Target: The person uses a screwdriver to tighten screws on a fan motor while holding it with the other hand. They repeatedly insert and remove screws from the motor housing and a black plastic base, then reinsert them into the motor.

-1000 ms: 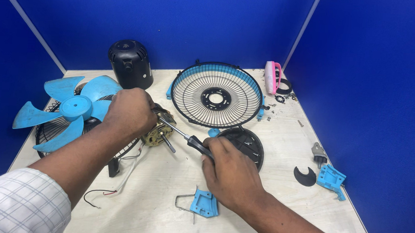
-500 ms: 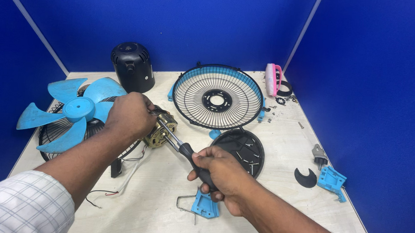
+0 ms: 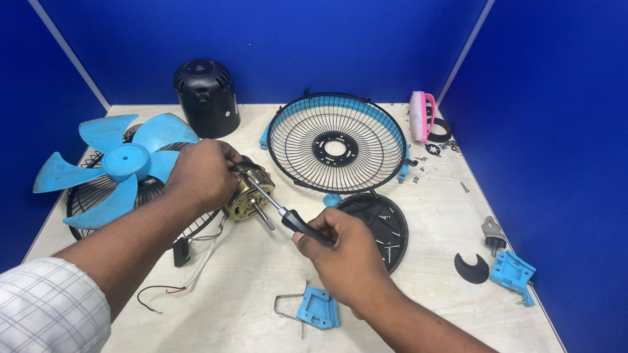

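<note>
The left hand [image 3: 199, 173] is curled tight over the top of a small fan motor [image 3: 249, 193] that sits on the wooden table [image 3: 247, 325], just in front of the blue fan blade [image 3: 127, 164] lying on a wire grille [image 3: 101, 203]. The right hand [image 3: 345, 255] is wrapped in a closed fist around the black handle of a screwdriver [image 3: 283, 212], its shaft angled up and left so the tip meets the motor near the left hand's fingers — exactly where it seats is hidden. The motor looks dense and stiff for its size (metal housing, copper windings showing), so it likely needs a firm grasp on the casing rather than on the protruding shaft or the thin wires [image 3: 192, 263] trailing from it, which look easy to snag. The screwdriver handle looks smooth — a full-palm grip suits it. Farther back stand a black motor cover [image 3: 204, 97] and a second round grille [image 3: 336, 143]; a black disc [image 3: 378, 224] lies beside the right hand, and a small blue bracket [image 3: 318, 308] lies just below it.
</note>
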